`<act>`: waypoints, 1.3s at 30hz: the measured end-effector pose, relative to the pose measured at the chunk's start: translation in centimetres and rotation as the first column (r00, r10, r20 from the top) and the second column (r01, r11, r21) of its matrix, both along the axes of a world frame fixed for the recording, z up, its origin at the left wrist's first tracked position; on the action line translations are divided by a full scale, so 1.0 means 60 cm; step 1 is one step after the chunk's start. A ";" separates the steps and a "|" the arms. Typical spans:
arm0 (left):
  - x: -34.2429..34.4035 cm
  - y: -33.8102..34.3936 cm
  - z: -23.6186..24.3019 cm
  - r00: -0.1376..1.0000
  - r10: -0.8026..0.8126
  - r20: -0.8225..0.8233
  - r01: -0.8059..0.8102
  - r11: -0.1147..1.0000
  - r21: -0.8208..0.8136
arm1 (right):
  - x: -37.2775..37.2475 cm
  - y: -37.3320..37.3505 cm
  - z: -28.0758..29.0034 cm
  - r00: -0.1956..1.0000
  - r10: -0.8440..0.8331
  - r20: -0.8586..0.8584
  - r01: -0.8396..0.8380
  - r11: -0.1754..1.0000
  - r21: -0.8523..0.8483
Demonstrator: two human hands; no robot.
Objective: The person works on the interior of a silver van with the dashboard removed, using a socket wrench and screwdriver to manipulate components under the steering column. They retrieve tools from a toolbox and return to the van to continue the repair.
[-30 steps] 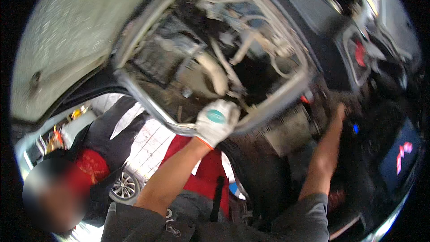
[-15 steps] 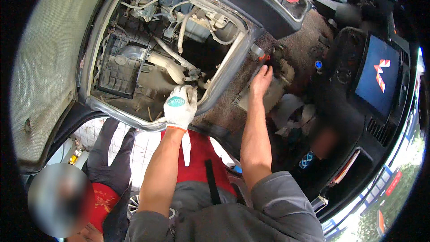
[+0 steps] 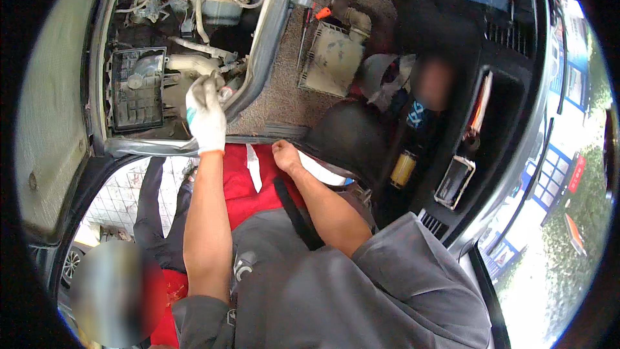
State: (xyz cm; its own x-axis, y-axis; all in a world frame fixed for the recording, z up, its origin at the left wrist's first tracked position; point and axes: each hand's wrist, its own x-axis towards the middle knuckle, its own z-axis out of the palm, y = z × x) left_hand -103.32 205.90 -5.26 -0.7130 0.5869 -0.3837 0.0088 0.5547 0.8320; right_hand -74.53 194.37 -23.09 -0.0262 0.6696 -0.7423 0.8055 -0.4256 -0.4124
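Reaching into the open engine bay (image 3: 97,90), my left hand (image 3: 205,113) in its white knit glove curls its fingers around a pale ribbed hose (image 3: 194,63). My bare right hand (image 3: 285,155) rests clenched on red cloth (image 3: 239,184).

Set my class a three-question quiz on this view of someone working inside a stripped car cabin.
1. True or false: both hands wear gloves.
2. Which hand reaches into the open cavity of hoses and wiring? A left B right
3. What tool with an orange handle lies on the carpet?

Key:
1. False: the left hand wears a white glove, the right hand is bare.
2. A
3. A screwdriver, beside the dirty finned block.
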 end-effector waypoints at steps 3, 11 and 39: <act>0.011 -0.092 0.025 0.905 0.171 0.389 -0.261 0.946 0.191 | -0.013 -0.017 0.036 0.993 0.109 -0.045 -0.105 0.991 0.080; 0.092 -0.332 0.041 0.533 0.367 0.762 -0.542 0.840 -0.025 | -0.125 0.083 0.228 0.800 -0.402 -0.446 -0.030 0.715 -0.699; 0.096 -0.540 0.209 0.752 0.302 0.585 -0.493 0.848 0.196 | -0.245 0.048 0.380 0.551 0.009 -0.834 -0.715 0.520 -0.467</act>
State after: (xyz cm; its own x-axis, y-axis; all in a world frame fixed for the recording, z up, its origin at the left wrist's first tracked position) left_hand -97.55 173.49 7.26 -0.6581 0.4493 -0.6042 -0.6303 0.1104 0.7685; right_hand -89.22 197.28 -0.28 -0.8121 -0.2863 -0.5085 0.5715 -0.5664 -0.5938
